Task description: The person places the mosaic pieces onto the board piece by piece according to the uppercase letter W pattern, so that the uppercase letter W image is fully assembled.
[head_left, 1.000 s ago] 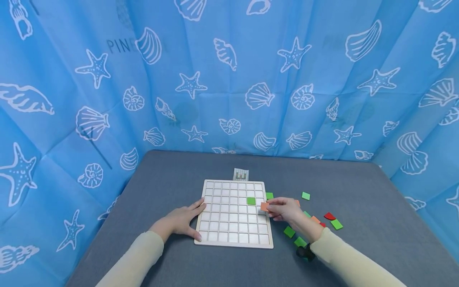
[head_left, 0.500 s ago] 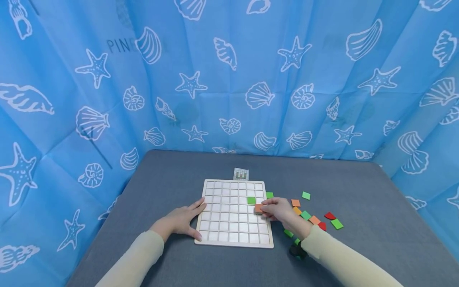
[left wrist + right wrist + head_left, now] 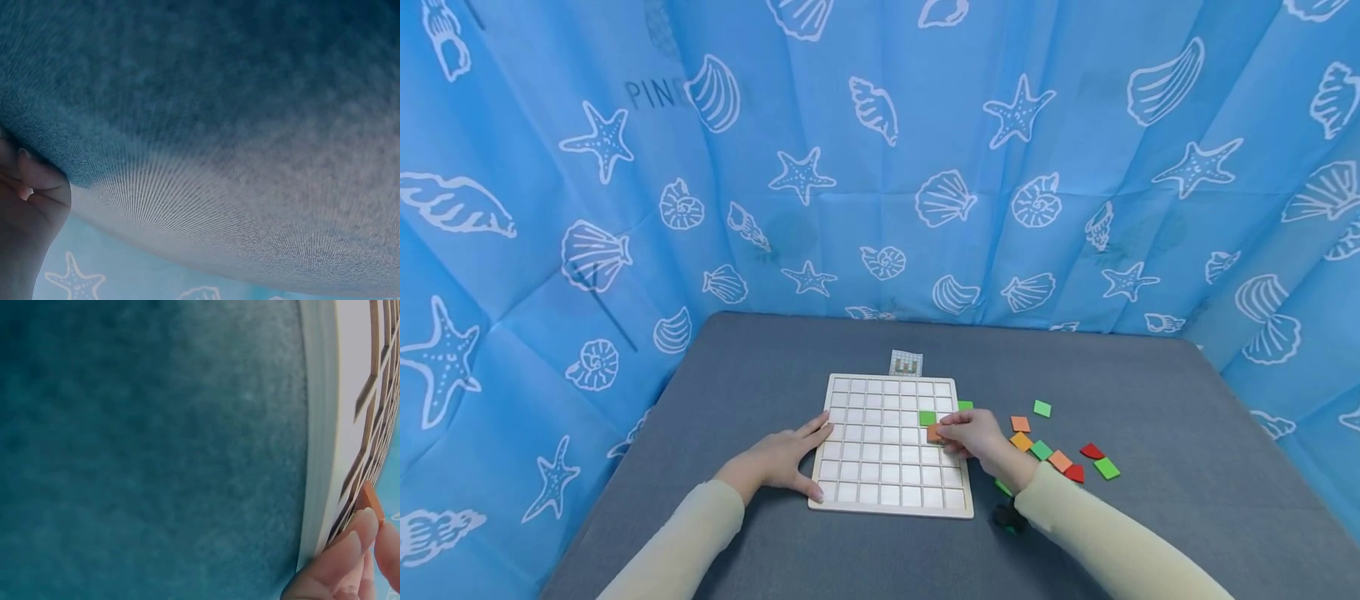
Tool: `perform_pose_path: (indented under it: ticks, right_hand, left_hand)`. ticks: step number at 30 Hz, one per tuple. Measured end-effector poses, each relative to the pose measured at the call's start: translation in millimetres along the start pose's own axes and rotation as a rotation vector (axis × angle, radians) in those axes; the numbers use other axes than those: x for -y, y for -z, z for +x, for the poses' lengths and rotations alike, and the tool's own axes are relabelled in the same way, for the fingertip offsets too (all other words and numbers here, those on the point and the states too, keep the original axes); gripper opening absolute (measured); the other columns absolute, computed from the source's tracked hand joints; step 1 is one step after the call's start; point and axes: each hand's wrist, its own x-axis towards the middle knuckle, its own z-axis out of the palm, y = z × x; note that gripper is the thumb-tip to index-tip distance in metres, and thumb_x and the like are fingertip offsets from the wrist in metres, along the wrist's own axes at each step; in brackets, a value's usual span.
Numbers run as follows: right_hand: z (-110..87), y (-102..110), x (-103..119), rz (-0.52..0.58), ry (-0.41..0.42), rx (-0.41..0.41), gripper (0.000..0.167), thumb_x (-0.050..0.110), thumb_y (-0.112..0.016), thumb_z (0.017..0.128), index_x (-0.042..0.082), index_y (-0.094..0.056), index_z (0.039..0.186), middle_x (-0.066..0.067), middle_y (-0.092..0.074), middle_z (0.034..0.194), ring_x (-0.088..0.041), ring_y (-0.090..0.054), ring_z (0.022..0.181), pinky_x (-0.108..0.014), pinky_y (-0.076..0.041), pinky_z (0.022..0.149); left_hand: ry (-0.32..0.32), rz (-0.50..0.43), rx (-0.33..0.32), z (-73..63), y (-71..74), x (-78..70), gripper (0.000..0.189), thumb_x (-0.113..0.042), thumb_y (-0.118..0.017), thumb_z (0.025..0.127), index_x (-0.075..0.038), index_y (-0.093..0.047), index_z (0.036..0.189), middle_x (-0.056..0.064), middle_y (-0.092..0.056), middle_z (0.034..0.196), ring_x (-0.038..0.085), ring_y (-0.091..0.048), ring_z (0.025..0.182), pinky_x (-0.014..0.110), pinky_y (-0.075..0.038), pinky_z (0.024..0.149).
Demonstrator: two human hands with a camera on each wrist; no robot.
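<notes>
A white grid board (image 3: 870,452) with a pale wooden rim lies on the table. My left hand (image 3: 777,460) rests along its left edge, fingers and thumb spread. Over the right part of the grid, my right hand (image 3: 979,440) pinches an orange square tile (image 3: 934,433) between thumb and fingers. That tile sits just on the near side of a green tile (image 3: 927,417) lying in the grid. In the right wrist view, the orange tile (image 3: 371,499) is tilted at the fingertips; whether it touches the board I cannot tell. The left wrist view shows only part of the left hand (image 3: 37,200) and cloth.
Right of the board lie several loose tiles: a light green square (image 3: 1042,408), orange squares (image 3: 1019,424), and red rounded pieces (image 3: 1074,473). Another green tile (image 3: 966,406) lies at the board's right edge. A small patterned card (image 3: 906,363) lies behind the board. A blue curtain (image 3: 880,167) hangs beyond.
My right hand has moved left with the orange tile, from the board's right edge to below the green tile. Loose tiles it had covered now show. The left hand has stayed put.
</notes>
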Motion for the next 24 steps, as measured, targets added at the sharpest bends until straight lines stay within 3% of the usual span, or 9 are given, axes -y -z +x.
perform_pose_path:
  ticks: [10, 16, 24]
  right_hand:
    - [2.9, -4.9, 1.3, -0.045, 0.010, -0.024, 0.011, 0.005, -0.066, 0.091, -0.003, -0.068, 0.099, -0.006, -0.067, 0.080, -0.014, -0.049, 0.056, -0.027, -0.041, 0.053]
    - [5.2, -8.4, 0.9, -0.071, 0.014, -0.041, 0.008, 0.005, -0.068, 0.090, -0.002, -0.069, 0.095, -0.005, -0.065, 0.075, -0.013, -0.048, 0.054, -0.027, -0.039, 0.050]
    - [4.7, -9.3, 0.6, -0.082, 0.025, -0.055, 0.006, 0.004, -0.068, 0.090, -0.002, -0.069, 0.091, -0.005, -0.064, 0.074, -0.014, -0.050, 0.055, -0.028, -0.040, 0.050]
  left_hand:
    - [-0.013, -0.074, 0.003, 2.6, 8.5, 0.9, 0.108, -0.053, -0.079, 0.074, -0.011, -0.023, 0.156, 0.004, -0.012, 0.163, 0.039, -0.032, 0.139, 0.055, -0.034, 0.104]
    - [0.013, -0.055, -0.037, 20.1, 11.4, 4.4, 0.107, -0.056, -0.077, 0.074, -0.016, -0.022, 0.157, 0.000, -0.011, 0.163, 0.033, -0.031, 0.141, 0.050, -0.033, 0.107]
    - [0.021, -0.044, 0.007, 36.2, 17.5, 7.2, 0.114, -0.055, -0.081, 0.071, -0.014, -0.020, 0.157, 0.001, -0.010, 0.163, 0.033, -0.031, 0.140, 0.050, -0.033, 0.107]
